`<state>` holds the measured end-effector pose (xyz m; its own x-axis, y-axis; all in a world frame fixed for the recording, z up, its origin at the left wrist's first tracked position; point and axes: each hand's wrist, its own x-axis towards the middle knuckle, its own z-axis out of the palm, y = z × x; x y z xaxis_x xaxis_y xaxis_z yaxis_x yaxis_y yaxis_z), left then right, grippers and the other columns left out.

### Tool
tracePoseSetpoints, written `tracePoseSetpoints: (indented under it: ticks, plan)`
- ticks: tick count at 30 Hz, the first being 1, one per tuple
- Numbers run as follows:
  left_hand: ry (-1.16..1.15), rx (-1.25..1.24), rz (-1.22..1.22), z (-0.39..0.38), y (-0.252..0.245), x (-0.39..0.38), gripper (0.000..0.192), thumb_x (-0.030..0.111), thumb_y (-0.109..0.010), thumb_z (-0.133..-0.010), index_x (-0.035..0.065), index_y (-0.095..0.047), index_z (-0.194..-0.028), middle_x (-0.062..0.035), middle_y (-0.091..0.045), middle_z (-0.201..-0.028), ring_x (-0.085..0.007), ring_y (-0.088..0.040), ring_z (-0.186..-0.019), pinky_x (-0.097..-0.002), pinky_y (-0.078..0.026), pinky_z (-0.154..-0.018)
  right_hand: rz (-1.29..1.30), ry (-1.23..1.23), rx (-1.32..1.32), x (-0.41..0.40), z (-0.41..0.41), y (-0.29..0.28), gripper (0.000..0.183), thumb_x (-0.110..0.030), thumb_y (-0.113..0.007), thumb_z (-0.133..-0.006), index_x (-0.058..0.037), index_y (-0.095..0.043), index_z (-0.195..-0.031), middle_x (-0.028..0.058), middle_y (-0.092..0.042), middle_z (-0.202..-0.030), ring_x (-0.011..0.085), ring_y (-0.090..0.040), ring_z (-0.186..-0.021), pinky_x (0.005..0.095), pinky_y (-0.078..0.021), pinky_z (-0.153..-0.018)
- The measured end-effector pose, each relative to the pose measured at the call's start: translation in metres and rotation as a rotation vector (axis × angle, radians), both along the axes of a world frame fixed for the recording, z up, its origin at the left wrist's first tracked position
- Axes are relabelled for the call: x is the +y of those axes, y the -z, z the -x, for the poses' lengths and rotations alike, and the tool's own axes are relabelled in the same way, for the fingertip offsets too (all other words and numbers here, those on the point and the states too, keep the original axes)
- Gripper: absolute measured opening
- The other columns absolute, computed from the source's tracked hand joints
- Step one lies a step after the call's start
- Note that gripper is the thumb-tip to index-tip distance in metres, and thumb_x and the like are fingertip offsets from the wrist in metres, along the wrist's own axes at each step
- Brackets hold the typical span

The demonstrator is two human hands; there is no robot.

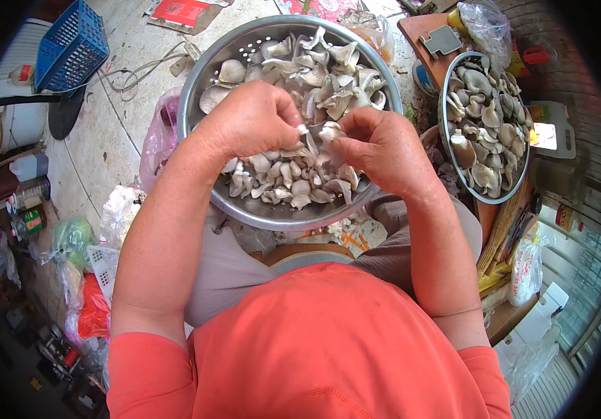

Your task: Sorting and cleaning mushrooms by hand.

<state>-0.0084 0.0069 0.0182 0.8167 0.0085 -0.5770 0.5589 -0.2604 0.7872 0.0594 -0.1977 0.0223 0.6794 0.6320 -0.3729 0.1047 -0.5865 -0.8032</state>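
A large perforated steel colander (292,222) stands before my knees, heaped with grey-white oyster mushrooms (300,70). Whole caps fill its far side; small stem-like pieces (282,183) lie at the near side. Over the middle of the heap, my left hand (256,118) pinches a small pale mushroom piece (302,129) between thumb and fingers. Close beside it, my right hand (384,146) grips an oyster mushroom cluster (330,131) by its pale end. A narrow gap shows between the two pieces. The lower parts of both blend into the heap, so whether they are joined is unclear.
At the right, a second metal basin (444,131) of oyster mushrooms rests on a wooden surface (421,36). A pink plastic bag (159,141) touches the colander's left side. Farther left are a blue plastic basket (73,50), a loose cable (133,78) and a green bag (73,241).
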Motion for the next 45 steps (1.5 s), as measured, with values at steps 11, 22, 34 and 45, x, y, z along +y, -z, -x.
tracePoseSetpoints:
  ticks: [11, 22, 34, 45]
  plan:
    - [0.563, -0.129, -0.063, 0.018, 0.013, -0.036, 0.034, 0.007, -0.063, -0.068, 0.0024, -0.067, -0.102, -0.0123, -0.069, -0.085, -0.0236, -0.066, -0.078, -0.0338, -0.052, -0.073, 0.167, -0.023, -0.199, -0.003, -0.002, -0.004, 0.022, -0.007, -0.067, -0.078, -0.0046, -0.061, -0.099, 0.0036, -0.062, -0.066, 0.0077, -0.055, -0.062, 0.0266, -0.0446, -0.056]
    - [0.068, -0.139, -0.862, -0.005, 0.054, 0.026, 0.021, 0.021, -0.065, -0.076, 0.0083, -0.069, -0.093, -0.0173, -0.067, -0.096, -0.0332, -0.065, -0.093, -0.0428, -0.05, -0.082, 0.446, -0.263, -0.367, -0.006, 0.002, -0.007, 0.025, -0.012, -0.064, -0.075, -0.005, -0.063, -0.099, 0.0173, -0.067, -0.085, 0.0344, -0.065, -0.084, 0.0436, -0.0501, -0.078]
    - [0.218, 0.253, -0.3, -0.02, 0.032, 0.013, 0.023, 0.011, -0.059, -0.073, 0.0051, -0.07, -0.092, -0.014, -0.069, -0.086, -0.0231, -0.067, -0.083, -0.0345, -0.051, -0.077, 0.43, -0.235, -0.397, -0.007, 0.002, -0.009, 0.027, -0.017, -0.061, -0.075, -0.004, -0.066, -0.098, 0.0179, -0.067, -0.09, 0.0338, -0.065, -0.089, 0.045, -0.0506, -0.08]
    - [0.431, -0.008, -0.964, -0.013, 0.06, -0.019, 0.017, 0.013, -0.058, -0.076, 0.0079, -0.07, -0.088, -0.0154, -0.069, -0.094, -0.0311, -0.067, -0.09, -0.0419, -0.054, -0.075, 0.371, -0.263, -0.431, -0.007, 0.005, -0.005, 0.022, -0.015, -0.06, -0.075, -0.0025, -0.065, -0.093, 0.0191, -0.067, -0.086, 0.0346, -0.065, -0.086, 0.0457, -0.0508, -0.078]
